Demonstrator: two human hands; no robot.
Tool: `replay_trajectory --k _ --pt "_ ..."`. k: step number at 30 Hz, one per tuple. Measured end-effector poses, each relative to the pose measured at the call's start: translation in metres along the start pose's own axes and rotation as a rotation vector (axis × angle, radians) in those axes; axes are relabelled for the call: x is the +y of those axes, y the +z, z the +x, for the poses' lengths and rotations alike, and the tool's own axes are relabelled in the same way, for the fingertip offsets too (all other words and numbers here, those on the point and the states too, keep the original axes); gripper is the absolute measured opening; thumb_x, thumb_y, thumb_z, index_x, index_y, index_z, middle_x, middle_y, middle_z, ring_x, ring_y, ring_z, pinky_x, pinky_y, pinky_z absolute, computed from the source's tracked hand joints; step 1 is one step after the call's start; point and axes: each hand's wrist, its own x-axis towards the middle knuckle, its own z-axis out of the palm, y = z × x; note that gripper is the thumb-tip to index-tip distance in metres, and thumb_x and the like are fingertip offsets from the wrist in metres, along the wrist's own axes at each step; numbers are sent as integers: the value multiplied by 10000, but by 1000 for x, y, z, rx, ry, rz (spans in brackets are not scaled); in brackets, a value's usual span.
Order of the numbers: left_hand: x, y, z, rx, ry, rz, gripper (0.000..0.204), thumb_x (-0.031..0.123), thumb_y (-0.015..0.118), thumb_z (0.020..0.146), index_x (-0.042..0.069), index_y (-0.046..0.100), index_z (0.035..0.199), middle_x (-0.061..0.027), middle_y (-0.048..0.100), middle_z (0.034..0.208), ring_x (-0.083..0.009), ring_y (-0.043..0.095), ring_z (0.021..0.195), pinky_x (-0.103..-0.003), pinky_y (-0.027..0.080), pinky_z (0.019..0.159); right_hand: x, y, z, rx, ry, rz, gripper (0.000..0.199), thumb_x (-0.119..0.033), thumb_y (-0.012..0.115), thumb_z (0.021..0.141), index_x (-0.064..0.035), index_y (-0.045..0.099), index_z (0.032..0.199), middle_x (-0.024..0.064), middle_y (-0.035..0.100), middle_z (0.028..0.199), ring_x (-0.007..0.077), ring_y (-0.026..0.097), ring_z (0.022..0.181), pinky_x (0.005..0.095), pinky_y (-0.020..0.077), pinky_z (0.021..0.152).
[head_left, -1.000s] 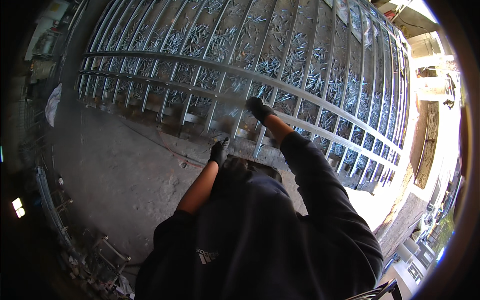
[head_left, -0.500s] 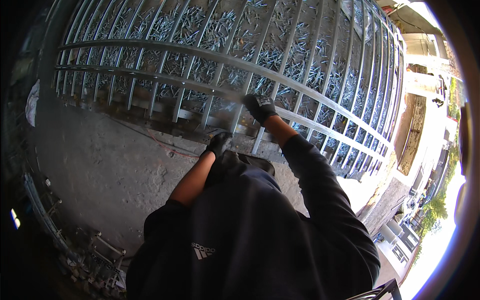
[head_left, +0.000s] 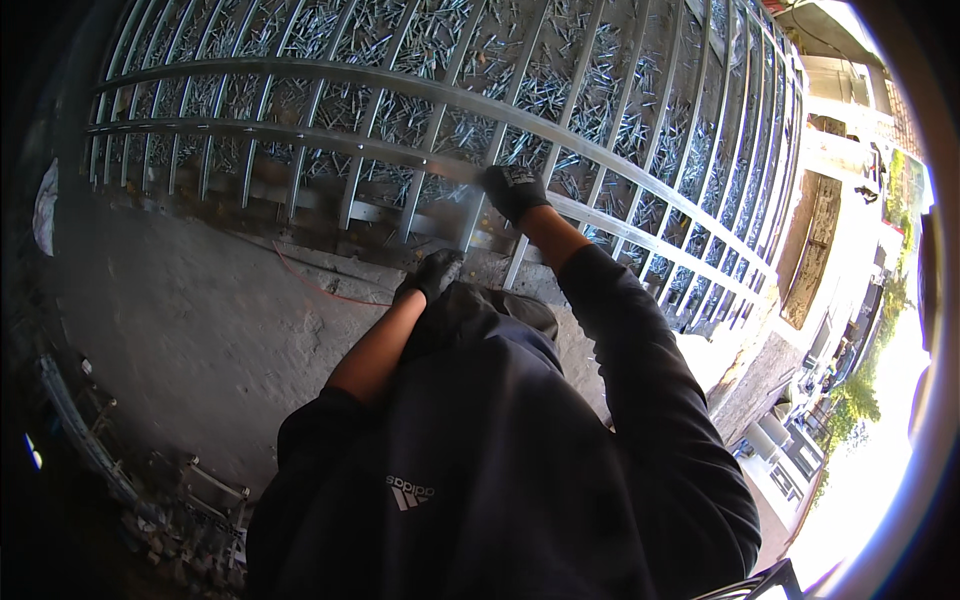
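Observation:
A silvery metal grille [head_left: 330,142] of long rails and many crossing bars lies in front of me. My right hand [head_left: 515,193], in a black glove, is closed at the rail nearest me, beside a crossing bar. Left of its knuckles, a blurred streak covers the rail, and whatever the fingers hold is hidden. My left hand [head_left: 436,275], also black-gloved, sits lower and nearer my body, with its fingers curled close to the protruding end of a bar. I cannot make out what is in its grip.
Many small shiny metal pieces [head_left: 400,45] lie scattered beneath the bars. A thin reddish cord [head_left: 318,288] runs over the grey concrete floor [head_left: 200,320]. Metal lengths and clutter [head_left: 85,430] lie at the lower left. A weathered wooden beam [head_left: 815,250] stands at the right.
The grille sits slightly farther up and left in the picture. Both hands stay close to the same bars, with the right one still closed at the near rail.

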Motion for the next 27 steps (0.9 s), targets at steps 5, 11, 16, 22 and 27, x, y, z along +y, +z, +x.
replay_trajectory --k 5,11,16,22,27 --pt "2 2 -3 32 19 0 344 326 568 978 31 663 1126 -126 709 1004 -208 654 950 -343 506 846 -2 3 2 -33 71 -10 268 -276 488 943 -118 692 871 146 713 825 340 702 773 475 528 648" --pt "-5 8 -4 103 43 30 364 350 583 969 33 667 1126 -107 703 942 -204 645 888 -365 505 793 -3 1 7 -155 60 -113 321 -291 430 978 -123 698 922 133 720 864 341 703 833 482 520 729" --pt "-17 19 5 134 7 -185 276 297 594 977 37 684 999 6 634 801 -105 564 710 -293 456 638 -7 6 1 -20 -142 -294 183 -217 516 937 -150 686 941 81 710 784 283 709 726 434 537 607" --pt "-12 21 4 140 -172 -232 211 265 621 978 64 683 989 67 587 770 -51 501 665 -250 414 598 -6 3 11 -65 -86 -330 202 -255 524 947 -189 696 1031 69 713 820 267 719 796 430 558 676" --pt "-7 21 -2 114 -183 -460 165 285 629 976 129 677 955 94 519 678 -24 445 566 -220 349 508 -6 5 10 -222 24 -183 276 -280 457 975 -120 676 1026 113 720 860 283 717 823 436 556 725"
